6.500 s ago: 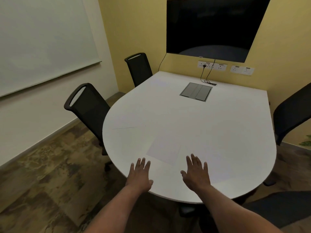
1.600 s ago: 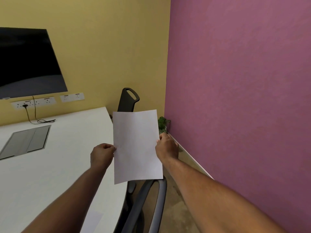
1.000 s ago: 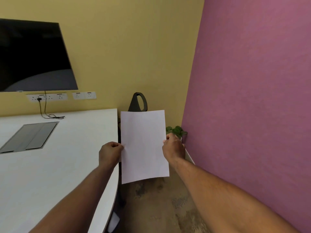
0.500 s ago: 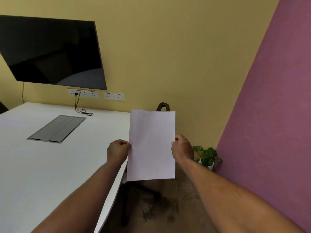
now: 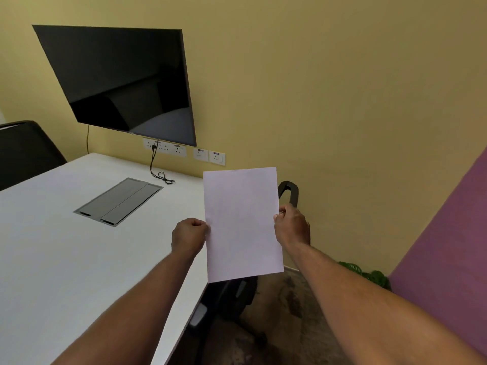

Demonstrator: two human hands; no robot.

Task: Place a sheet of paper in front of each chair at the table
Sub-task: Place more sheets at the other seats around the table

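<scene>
A blank white sheet of paper [image 5: 242, 223] is held upright in the air over the right edge of the white table [image 5: 52, 259]. My left hand [image 5: 188, 234] pinches its left edge and my right hand [image 5: 292, 225] pinches its right edge. Behind the sheet stands a black chair [image 5: 288, 192], mostly hidden, with only its top loop and its base under the table edge showing. A second black chair [image 5: 26, 151] stands at the table's far left side.
A grey cable hatch [image 5: 118, 201] is set into the tabletop. A dark screen [image 5: 118, 80] hangs on the yellow wall above sockets [image 5: 184, 151] and a trailing cable [image 5: 158, 172]. A small green plant [image 5: 366, 275] sits by the purple wall [image 5: 448, 248].
My view has swung left toward the table and screen while both hands keep the sheet upright. The far left chair has come into view, and the plant has slid behind my right arm.
</scene>
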